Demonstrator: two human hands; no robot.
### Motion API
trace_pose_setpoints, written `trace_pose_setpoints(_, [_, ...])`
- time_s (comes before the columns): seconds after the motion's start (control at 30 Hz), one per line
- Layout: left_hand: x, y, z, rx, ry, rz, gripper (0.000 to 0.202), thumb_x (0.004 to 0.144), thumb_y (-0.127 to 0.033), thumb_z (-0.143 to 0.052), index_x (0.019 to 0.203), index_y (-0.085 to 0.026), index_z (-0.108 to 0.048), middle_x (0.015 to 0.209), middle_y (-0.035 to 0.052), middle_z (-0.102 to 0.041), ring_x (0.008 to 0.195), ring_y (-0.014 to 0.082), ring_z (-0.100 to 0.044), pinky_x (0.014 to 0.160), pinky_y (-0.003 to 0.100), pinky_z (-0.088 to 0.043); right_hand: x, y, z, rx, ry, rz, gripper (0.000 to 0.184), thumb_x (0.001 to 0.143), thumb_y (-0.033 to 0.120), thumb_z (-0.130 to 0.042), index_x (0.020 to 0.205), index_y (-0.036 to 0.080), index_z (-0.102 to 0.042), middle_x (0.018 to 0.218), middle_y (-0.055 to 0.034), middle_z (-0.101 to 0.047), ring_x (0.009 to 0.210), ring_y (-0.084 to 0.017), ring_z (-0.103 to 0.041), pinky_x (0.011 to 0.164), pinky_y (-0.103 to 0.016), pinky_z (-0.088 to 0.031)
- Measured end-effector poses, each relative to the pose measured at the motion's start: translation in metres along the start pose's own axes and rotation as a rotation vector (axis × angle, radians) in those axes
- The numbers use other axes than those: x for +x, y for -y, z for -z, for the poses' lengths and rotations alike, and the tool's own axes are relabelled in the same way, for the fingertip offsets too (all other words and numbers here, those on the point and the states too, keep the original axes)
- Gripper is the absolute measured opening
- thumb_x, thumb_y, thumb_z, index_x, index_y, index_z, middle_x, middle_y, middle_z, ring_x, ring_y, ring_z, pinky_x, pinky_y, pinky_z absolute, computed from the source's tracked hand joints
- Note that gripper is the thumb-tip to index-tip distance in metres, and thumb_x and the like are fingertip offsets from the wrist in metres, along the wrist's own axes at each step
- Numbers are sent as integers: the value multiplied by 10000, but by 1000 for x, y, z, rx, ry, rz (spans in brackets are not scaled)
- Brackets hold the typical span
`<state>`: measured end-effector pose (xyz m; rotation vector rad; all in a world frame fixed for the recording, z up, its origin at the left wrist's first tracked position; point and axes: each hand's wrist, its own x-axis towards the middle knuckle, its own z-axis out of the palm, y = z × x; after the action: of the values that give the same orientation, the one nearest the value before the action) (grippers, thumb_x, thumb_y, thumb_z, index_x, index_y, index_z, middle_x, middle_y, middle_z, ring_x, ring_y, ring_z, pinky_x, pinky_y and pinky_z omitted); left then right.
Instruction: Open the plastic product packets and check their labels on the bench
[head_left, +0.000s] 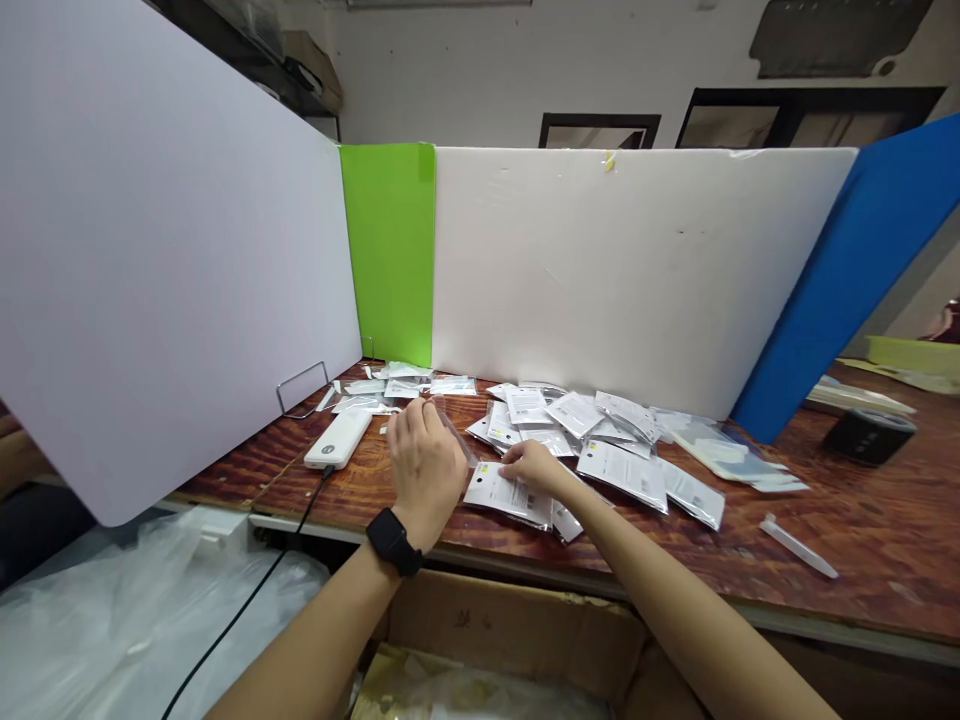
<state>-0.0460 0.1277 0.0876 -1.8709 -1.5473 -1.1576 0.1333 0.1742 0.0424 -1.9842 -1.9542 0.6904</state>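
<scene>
My left hand [424, 460], with a black watch [393, 541] on its wrist, is raised over the wooden table [862, 530], fingers closed on a clear plastic sleeve [455, 432]. My right hand [531, 465] rests on a white labelled packet [502, 493], fingertips pinching its upper edge. Both hands are at the near left end of a spread of several white packets [600, 440].
A white power bank [339, 438] with a black cable lies to the left. White, green and blue divider boards [615, 270] wall the desk. A cardboard box [495, 640] sits below the table edge, plastic bags [97, 620] at lower left, a black device [868, 435] at right.
</scene>
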Motion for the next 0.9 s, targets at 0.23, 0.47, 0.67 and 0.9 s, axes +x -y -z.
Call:
trace_pose_setpoints(0.23, [-4,0,5,8,35,7,274,815,-70,-473,1075,-22,-544,1046,199,-604,993,330,-544,919,468,-418,3,1,-2,106,-32,-34,275,905,309,-576,1132,154,-584,1155,-71,-604,968,-220,-617,809,-405,-530])
trace_pose_setpoints(0.47, [-5,1,5,10,59,19,215,818,-84,-473,1013,-46,-557,1018,194,-601,962,334,-552,866,464,-437,-3,-2,-1,267,-63,-8,280,904,313,-576,1134,154,-585,1159,-66,-602,966,-226,-617,802,-400,-533])
trace_pose_setpoints(0.67, [-4,2,4,2,58,27,217,829,-87,-447,1025,-67,-537,1005,185,-597,975,333,-551,862,471,-438,-14,-5,12,541,-129,33,227,909,311,-571,1052,137,-605,1050,-55,-635,901,-195,-631,776,-383,-533])
trace_pose_setpoints(0.9, [-3,3,5,-12,47,34,192,830,-99,-447,995,-89,-543,993,182,-600,968,340,-556,834,478,-456,-53,10,25,1010,-126,92,226,757,395,-675,743,170,-668,845,-47,-693,771,-159,-624,788,-309,-501])
